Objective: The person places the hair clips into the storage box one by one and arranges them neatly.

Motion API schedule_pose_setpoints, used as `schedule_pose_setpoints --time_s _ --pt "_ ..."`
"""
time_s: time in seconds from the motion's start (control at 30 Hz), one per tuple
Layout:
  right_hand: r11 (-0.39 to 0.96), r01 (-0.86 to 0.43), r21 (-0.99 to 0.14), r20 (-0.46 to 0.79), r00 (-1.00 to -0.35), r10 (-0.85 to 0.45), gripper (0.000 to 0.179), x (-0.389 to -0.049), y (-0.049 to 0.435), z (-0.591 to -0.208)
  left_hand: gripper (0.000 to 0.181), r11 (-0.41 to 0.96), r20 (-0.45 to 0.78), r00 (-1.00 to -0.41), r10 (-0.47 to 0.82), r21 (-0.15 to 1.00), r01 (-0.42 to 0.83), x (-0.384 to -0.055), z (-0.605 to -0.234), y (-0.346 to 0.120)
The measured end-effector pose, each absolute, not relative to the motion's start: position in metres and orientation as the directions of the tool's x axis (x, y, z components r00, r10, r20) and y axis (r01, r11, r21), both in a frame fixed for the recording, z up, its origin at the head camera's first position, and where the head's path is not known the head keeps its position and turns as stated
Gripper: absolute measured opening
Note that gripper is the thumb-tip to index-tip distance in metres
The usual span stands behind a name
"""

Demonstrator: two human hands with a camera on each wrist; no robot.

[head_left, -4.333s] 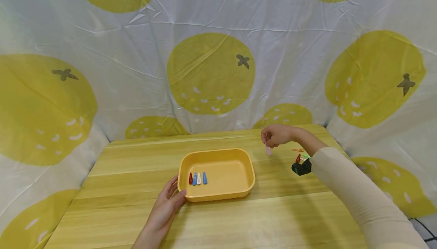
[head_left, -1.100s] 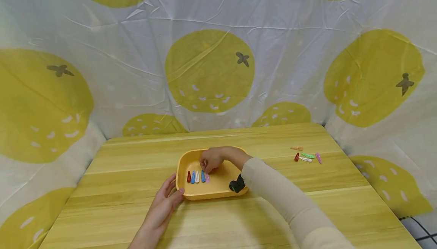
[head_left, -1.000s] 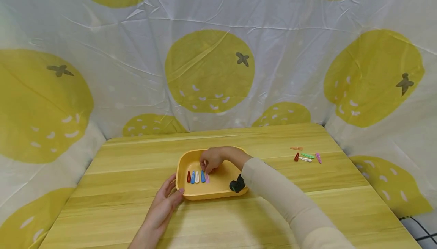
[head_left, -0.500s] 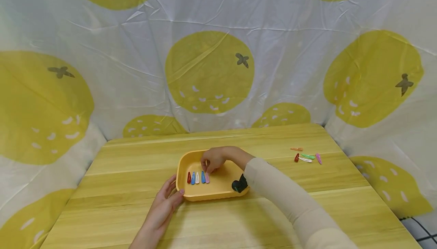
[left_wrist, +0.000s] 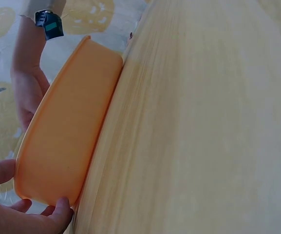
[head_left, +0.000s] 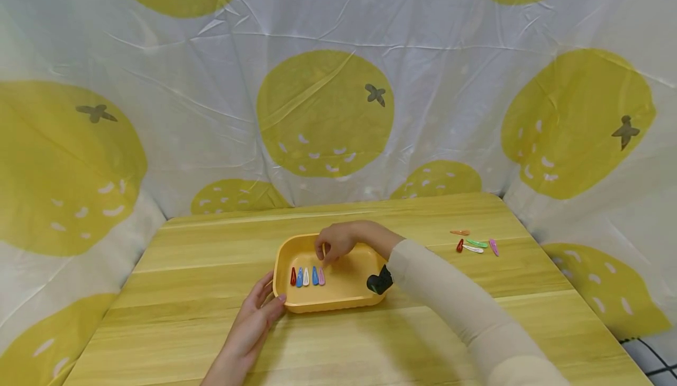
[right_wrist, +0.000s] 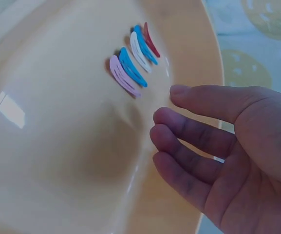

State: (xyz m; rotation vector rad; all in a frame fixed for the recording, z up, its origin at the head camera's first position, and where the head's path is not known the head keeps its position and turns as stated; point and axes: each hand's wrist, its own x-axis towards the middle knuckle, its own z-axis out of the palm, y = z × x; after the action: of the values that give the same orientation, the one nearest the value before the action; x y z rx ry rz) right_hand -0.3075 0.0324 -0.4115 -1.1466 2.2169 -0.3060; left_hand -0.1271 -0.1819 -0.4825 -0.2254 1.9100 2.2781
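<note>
- Looks like clip-laying in progress: setting hair clips in a row inside the yellow tray (head_left: 338, 305).
- Counting five down already, left to right: red clip (head_left: 293, 276), blue clip (head_left: 300, 277), white clip (head_left: 306, 277), second blue clip (head_left: 315, 275), pink clip (head_left: 321, 277).
- Hovering just past the pink clip's far end with the right hand (head_left: 337, 241), fingers parted, holding nothing; probably just finishing that placement.
- Gripping the tray's left end with the left hand (head_left: 256, 315), thumb and fingers curled round the edge.
- Calls next, most likely, for a lift over the right wall and a reach to the table (head_left: 174, 292) for another: loose orange clip (head_left: 460, 232), loose red clip (head_left: 459, 246), loose green clip (head_left: 478, 243), loose white clip (head_left: 473, 249) or loose pink clip (head_left: 494, 247).
- Mind the rim there, with the black wristband (head_left: 379, 280) hanging over the tray's right end!
- Tight at the left, between red clip and wall; wide open to the right of the pink clip, with room for more.
</note>
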Motion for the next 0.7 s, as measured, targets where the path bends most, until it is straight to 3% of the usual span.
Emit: schedule_pose_setpoints --time_s 0.33,0.7 --pt "0.588 -0.666 -0.459 -0.396 -0.439 -0.807 0.016 -0.308 0.054 -0.393 0.068 -0.176 -0.217 -0.976 0.023 0.960 -0.217 -0.127 -0.482 -0.182" --pt "0.615 -0.651 -0.446 -0.395 -0.473 -0.787 0.016 -0.316 0.083 -0.378 0.071 -0.177 -0.229 -0.973 0.023 0.957 -0.230 -0.127 -0.483 -0.182"
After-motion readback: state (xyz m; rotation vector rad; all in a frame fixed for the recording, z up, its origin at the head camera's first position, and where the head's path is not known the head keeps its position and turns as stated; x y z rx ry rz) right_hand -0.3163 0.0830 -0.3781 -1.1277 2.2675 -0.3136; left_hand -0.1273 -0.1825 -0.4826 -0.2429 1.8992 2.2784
